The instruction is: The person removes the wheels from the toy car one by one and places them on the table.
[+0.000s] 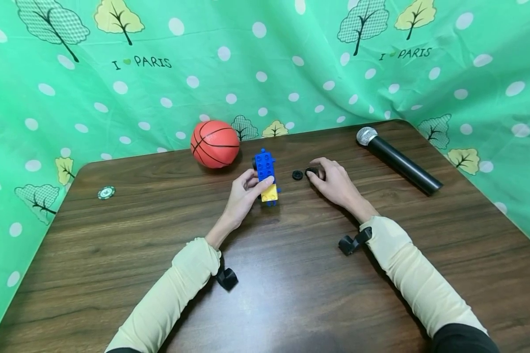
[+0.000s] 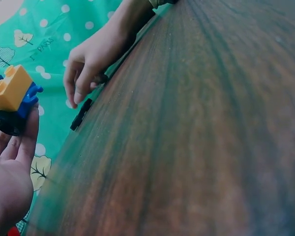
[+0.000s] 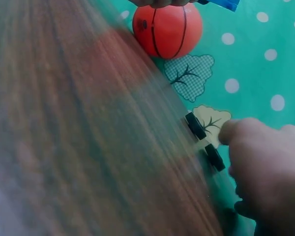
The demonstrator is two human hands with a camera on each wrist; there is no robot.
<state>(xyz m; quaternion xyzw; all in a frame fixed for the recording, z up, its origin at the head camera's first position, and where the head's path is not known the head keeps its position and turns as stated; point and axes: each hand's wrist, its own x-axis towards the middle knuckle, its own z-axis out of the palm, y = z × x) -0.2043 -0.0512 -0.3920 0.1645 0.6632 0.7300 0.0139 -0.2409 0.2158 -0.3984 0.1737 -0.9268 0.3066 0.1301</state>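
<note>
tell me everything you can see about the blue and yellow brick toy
The brick toy is built of studded plastic blocks: a long blue body with a smaller yellow block at the near end. The left wrist view shows a black wheel under it. It sits mid-table, lengthwise away from the person, just right of the basketball. The left hand holds it, thumb against the yellow block.

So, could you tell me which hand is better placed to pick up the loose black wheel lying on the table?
The right hand. Its fingers already touch one black wheel, and the loose black wheel lies just beside it. The left hand is occupied holding the blue and yellow block toy.
</note>
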